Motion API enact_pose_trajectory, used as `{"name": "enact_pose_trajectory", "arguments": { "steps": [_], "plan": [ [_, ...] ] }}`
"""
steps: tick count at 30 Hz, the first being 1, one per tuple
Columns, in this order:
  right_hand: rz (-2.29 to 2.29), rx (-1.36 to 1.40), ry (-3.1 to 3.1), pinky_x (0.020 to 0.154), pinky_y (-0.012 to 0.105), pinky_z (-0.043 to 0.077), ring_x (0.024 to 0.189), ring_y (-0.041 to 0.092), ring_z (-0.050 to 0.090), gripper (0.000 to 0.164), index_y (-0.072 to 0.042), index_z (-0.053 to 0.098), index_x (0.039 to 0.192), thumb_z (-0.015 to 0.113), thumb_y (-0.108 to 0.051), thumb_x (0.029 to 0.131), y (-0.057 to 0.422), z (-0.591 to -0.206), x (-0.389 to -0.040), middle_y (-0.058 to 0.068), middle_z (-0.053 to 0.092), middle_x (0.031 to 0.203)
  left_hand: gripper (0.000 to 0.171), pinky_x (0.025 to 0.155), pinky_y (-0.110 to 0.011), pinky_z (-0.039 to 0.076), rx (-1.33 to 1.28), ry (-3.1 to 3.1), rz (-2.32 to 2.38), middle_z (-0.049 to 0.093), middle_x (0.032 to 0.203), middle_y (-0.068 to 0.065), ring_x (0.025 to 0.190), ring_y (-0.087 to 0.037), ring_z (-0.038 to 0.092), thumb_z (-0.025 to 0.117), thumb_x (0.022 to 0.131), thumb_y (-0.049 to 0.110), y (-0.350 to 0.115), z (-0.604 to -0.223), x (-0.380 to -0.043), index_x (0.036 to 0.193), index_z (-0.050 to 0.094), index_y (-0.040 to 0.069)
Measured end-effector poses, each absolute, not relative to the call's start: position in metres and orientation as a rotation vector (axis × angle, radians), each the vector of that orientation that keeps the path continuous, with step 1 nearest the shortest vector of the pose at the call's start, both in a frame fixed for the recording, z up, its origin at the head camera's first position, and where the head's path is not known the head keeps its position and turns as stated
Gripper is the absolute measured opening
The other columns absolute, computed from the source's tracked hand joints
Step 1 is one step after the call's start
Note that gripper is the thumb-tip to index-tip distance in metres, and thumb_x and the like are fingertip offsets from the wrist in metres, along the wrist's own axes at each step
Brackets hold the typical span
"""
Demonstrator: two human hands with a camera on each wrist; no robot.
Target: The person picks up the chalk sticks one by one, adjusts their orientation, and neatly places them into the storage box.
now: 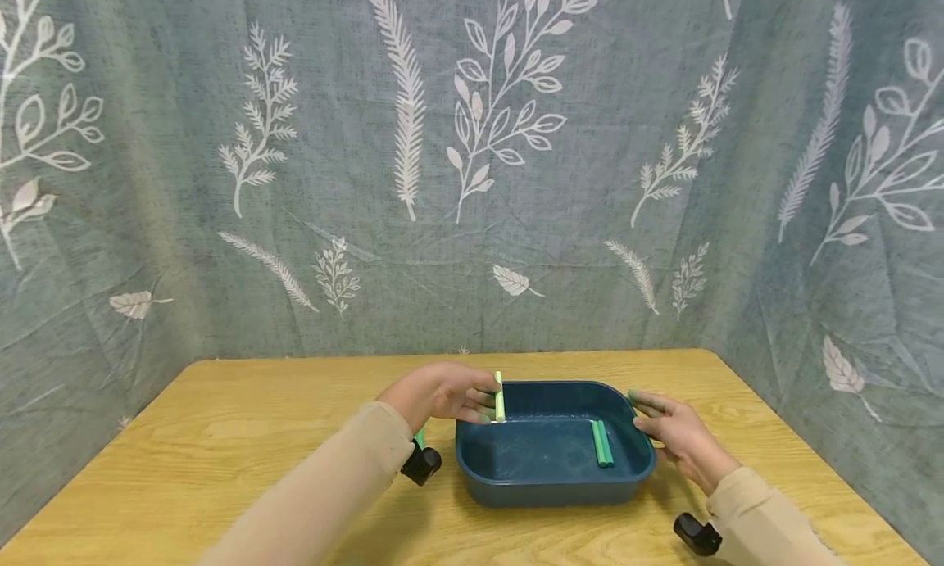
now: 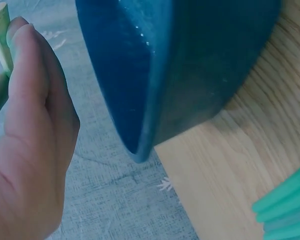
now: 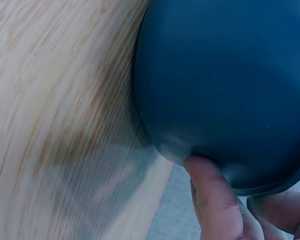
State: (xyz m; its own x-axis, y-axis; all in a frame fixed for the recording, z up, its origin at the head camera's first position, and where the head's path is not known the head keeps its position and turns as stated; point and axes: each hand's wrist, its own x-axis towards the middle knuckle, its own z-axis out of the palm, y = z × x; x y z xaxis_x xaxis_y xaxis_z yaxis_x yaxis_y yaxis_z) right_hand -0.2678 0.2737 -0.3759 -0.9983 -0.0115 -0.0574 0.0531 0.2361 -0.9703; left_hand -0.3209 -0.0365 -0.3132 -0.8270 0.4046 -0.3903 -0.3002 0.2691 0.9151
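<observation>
My left hand [image 1: 460, 392] pinches a pale yellow-green chalk stick [image 1: 500, 397] above the left end of a dark blue basin [image 1: 546, 493]. In the left wrist view, the chalk's [image 2: 1, 35] end sticks up past the fingertips. At the basin's right end, my right hand [image 1: 678, 431] holds the rim. The right wrist view has one finger [image 3: 215, 205] against the basin's outer wall [image 3: 210, 90] and others by the rim. Two green chalk sticks [image 1: 601, 444] lie side by side on the basin floor, towards the right.
More green sticks [image 2: 285, 195] lie on the wooden table [image 1: 295, 410] left of the basin, mostly hidden by the left arm in the head view. Patterned grey-green cloth [image 1: 354, 287] hangs behind the table and along both sides.
</observation>
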Motion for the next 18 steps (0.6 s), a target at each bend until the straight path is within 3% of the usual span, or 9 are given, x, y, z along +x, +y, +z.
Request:
{"name": "enact_pose_trajectory", "arguments": {
  "steps": [4, 11, 14, 18],
  "plan": [
    [-1.918, 0.035, 2.435, 0.079, 0.037, 0.057, 0.137, 0.051, 0.024, 0.055, 0.004, 0.022, 0.152, 0.044, -0.002, 0.103, 0.274, -0.375, -0.268, 0.028, 0.015, 0.155, 0.044, 0.097, -0.038, 0.050, 0.096, 1.965, 1.625, 0.047, 0.137, -0.028, 0.123, -0.040, 0.051, 0.051, 0.101, 0.010, -0.027, -0.308, -0.324, 0.140, 0.039, -0.006],
    [-1.918, 0.064, 2.431, 0.082, 0.040, 0.056, 0.136, 0.050, 0.025, 0.054, 0.004, 0.023, 0.152, 0.045, -0.001, 0.102, 0.274, -0.378, -0.268, 0.028, 0.017, 0.155, 0.028, 0.090, -0.035, 0.054, 0.065, 1.945, 1.619, 0.060, 0.106, -0.018, 0.112, -0.035, 0.059, 0.055, 0.098, 0.009, -0.007, -0.304, -0.330, 0.124, 0.049, -0.002],
    [-1.911, 0.069, 2.440, 0.085, 0.041, 0.055, 0.137, 0.050, 0.025, 0.054, 0.003, 0.024, 0.152, 0.045, -0.002, 0.102, 0.274, -0.377, -0.269, 0.027, 0.018, 0.155, 0.022, 0.092, -0.037, 0.053, 0.057, 1.951, 1.614, 0.060, 0.105, -0.018, 0.113, -0.035, 0.059, 0.056, 0.098, 0.008, 0.002, -0.303, -0.333, 0.117, 0.051, -0.002],
    [-1.910, 0.067, 2.438, 0.084, 0.041, 0.056, 0.137, 0.050, 0.025, 0.054, 0.003, 0.025, 0.152, 0.045, -0.002, 0.102, 0.274, -0.377, -0.268, 0.027, 0.019, 0.155, 0.025, 0.096, -0.038, 0.051, 0.052, 1.919, 1.597, 0.059, 0.109, -0.020, 0.115, -0.036, 0.057, 0.056, 0.098, 0.007, 0.015, -0.304, -0.337, 0.120, 0.050, -0.003]
  ]
}}
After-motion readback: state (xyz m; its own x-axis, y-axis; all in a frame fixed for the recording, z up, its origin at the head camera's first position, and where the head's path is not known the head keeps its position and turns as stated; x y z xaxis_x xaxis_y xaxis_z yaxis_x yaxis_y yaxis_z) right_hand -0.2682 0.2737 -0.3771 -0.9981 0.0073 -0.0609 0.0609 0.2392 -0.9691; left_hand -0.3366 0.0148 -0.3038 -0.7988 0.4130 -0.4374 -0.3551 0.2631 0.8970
